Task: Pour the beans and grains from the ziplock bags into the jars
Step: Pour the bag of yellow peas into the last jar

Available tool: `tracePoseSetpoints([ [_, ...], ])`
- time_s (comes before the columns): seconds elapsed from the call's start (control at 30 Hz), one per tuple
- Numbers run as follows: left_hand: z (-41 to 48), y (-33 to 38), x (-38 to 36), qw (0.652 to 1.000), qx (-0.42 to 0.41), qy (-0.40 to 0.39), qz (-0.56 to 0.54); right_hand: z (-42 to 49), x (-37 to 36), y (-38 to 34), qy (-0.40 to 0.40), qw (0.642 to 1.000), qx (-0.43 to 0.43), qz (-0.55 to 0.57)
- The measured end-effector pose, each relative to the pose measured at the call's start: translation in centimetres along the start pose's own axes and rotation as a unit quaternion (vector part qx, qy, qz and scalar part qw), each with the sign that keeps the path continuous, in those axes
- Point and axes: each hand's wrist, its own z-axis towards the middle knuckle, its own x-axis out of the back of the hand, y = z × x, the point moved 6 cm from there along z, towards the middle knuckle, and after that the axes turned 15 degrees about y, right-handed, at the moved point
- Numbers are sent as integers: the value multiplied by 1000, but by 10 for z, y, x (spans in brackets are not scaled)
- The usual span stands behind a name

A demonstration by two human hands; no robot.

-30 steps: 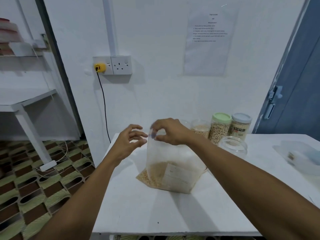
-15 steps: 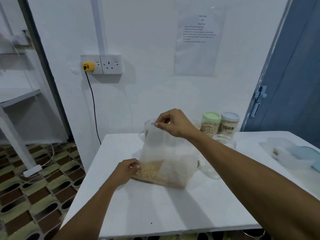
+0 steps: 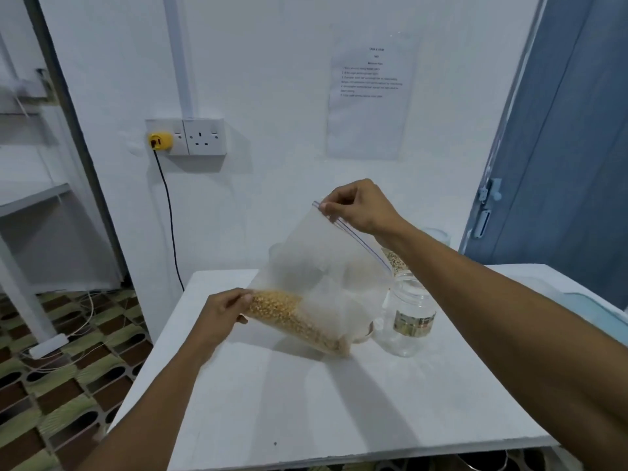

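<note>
mid-frame the bag (image 3: 326,283) is held tilted: top edge pinched by the right hand (image 3: 360,207), grain-filled corner gripped by the left hand (image 3: 221,314). the jar (image 3: 411,314) to its right is empty; pouring is judged not begun.

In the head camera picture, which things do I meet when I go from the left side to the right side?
Yellow plug → left hand → ziplock bag → clear jar → blue door.
</note>
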Motion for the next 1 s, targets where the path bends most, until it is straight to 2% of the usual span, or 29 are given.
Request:
tracePoseSetpoints([
  [0.33, 31, 64, -2, 996, -76, 38, 13, 11, 46, -9, 44, 999, -1, 27],
  [0.73, 31, 75, 10, 996, -63, 70, 2, 16, 34, -42, 48, 998, 25, 10],
  [1.0, 57, 133, 1, 987, -131, 93, 12, 18, 82, -37, 124, 991, -2, 55],
])
